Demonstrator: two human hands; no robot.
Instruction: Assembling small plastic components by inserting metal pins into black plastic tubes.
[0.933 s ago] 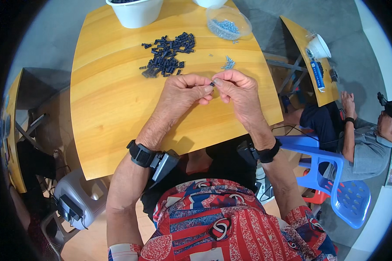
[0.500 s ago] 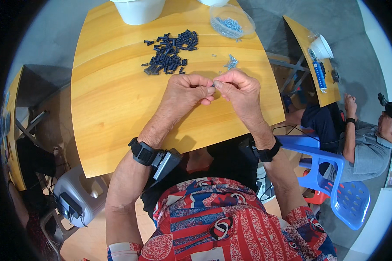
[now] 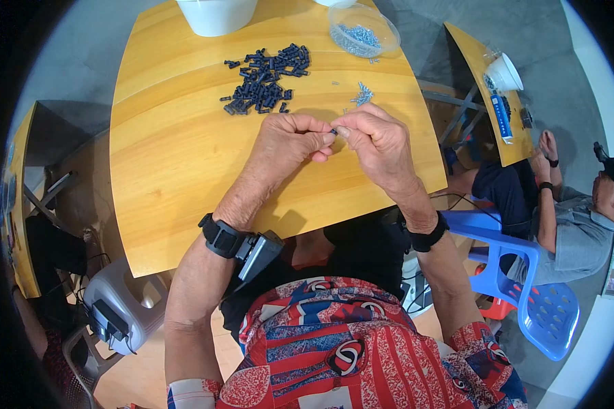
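My left hand (image 3: 280,151) pinches a small black plastic piece (image 3: 333,131) between thumb and forefinger, just above the table's middle. Against the piece's right end press the closed thumb and forefinger of my right hand (image 3: 383,148). Whatever those right fingertips hold is too small and covered to name. Beyond my left hand lies a loose heap of short black plastic pieces (image 3: 259,92). A little pile of silvery screws (image 3: 364,94) lies just past my right hand, with a few strays around it.
A clear round tub (image 3: 391,42) of silvery screws stands at the table's far right, and a white bucket (image 3: 217,19) at the far edge. To my right are a blue plastic chair (image 3: 484,235), another table (image 3: 481,92) and a seated person (image 3: 576,235). A grey stool (image 3: 126,307) stands at left.
My right hand has turned slightly, its wrist shifting right, and more of the black piece shows between the fingertips. My left hand has barely moved. The seated person's hands have risen.
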